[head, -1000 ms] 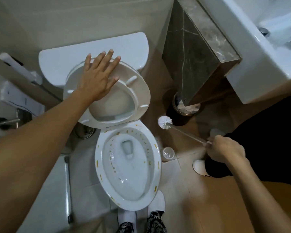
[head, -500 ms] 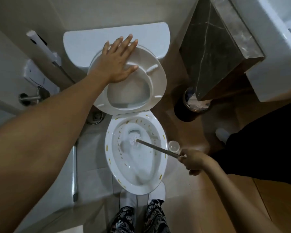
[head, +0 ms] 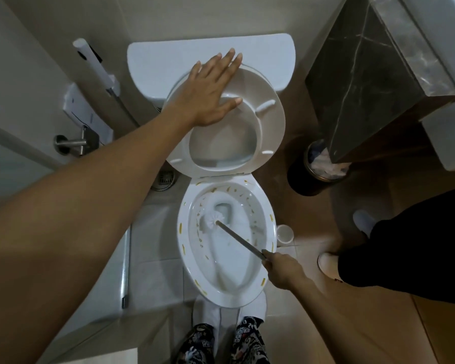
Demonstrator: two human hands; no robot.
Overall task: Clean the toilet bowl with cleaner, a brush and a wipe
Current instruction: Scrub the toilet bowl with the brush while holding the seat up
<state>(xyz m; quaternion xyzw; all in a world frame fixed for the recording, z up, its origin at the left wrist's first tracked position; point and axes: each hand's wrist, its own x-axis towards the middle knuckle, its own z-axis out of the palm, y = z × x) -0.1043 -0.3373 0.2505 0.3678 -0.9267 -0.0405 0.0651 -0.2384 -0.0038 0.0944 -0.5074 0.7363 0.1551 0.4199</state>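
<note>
Brush (head: 213,218) head down in the toilet bowl (head: 269,233), handle running back to the right hand (head: 283,270).
Right hand's fingers curl round the handle's near end; left hand (head: 211,95) presses flat, fingers straight, on the raised seat (head: 272,119).

sink (head: 447,143) cropped, bin (head: 323,166) partly hidden

Single head-worn wide-angle view, looking steeply down from above and close onto the toilet bowl (head: 227,248), cistern (head: 210,56) at top, wearer's feet at the bottom edge.
</note>
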